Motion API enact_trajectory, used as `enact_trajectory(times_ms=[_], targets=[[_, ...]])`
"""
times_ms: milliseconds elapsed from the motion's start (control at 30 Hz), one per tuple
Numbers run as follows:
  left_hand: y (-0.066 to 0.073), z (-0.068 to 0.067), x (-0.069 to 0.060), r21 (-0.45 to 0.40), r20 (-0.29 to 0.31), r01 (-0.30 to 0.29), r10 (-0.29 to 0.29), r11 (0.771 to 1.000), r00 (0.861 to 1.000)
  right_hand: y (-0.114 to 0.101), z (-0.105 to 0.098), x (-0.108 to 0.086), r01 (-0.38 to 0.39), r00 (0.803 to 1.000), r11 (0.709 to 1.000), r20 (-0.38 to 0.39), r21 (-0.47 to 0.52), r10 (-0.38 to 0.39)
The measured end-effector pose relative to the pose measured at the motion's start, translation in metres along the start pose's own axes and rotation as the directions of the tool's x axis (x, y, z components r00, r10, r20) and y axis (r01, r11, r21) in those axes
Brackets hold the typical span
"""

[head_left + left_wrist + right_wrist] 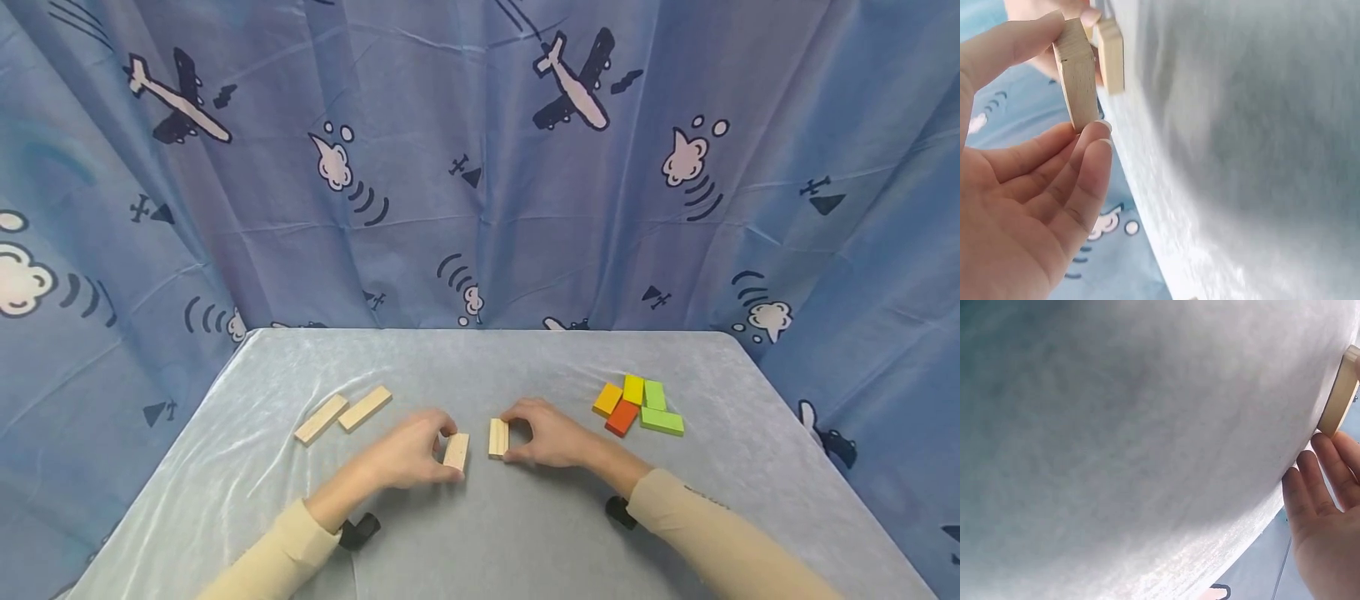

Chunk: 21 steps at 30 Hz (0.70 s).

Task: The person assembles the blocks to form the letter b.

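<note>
Between thumb and fingers, the left hand [412,450] pinches a plain wooden block [456,452] by its two ends; in the left wrist view this block [1077,75] is held by the left hand [1029,194]. Just to its right, the right hand [546,433] pinches another plain wooden block [498,439] at its ends, a small gap separating the two blocks. In the right wrist view that block [1339,400] shows at the right edge, above the fingers of the right hand [1329,512].
Two plain wooden blocks [322,419] [365,409] lie at the left on the grey cloth-covered table [480,533]. Several coloured blocks, including an orange [607,399], a red [622,417] and a green one [662,421], lie clustered at the right. A patterned blue curtain [420,167] hangs behind.
</note>
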<state>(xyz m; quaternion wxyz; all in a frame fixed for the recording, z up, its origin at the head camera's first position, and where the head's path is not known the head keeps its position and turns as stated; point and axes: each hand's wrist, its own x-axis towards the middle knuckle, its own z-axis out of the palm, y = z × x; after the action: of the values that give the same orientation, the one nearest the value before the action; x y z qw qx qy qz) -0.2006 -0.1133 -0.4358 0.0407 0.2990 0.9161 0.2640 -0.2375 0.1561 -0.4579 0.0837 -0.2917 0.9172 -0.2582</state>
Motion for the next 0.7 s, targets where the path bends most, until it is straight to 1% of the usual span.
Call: enact_trajectory(times_ms=[100,267,467,567,700], targets=[[0.006,0.005,0.0,0.006,0.013,-0.013,0.013,1.0,1.0,-0.001,-0.001,0.0,0.0,1.0,1.0,0.007,0.004,0.0],[0.016,0.014,-0.001,0.039,0.036,-0.017,0.016,0.999,0.999,-0.001,-0.001,0.0,0.003,1.0,1.0,0.011,0.007,-0.004],[0.024,0.024,-0.001,0.056,0.079,-0.002,-0.002,0.998,0.997,-0.003,-0.002,0.001,-0.008,1.0,1.0,0.017,0.01,0.008],[0.027,0.028,-0.001,0.054,0.092,0.008,-0.013,0.999,0.996,-0.003,-0.003,0.001,-0.005,1.0,1.0,0.022,0.01,0.005],[0.031,0.031,0.001,0.055,0.099,0.006,-0.011,0.998,0.995,-0.003,-0.005,0.001,0.0,1.0,1.0,0.025,0.007,0.0]])
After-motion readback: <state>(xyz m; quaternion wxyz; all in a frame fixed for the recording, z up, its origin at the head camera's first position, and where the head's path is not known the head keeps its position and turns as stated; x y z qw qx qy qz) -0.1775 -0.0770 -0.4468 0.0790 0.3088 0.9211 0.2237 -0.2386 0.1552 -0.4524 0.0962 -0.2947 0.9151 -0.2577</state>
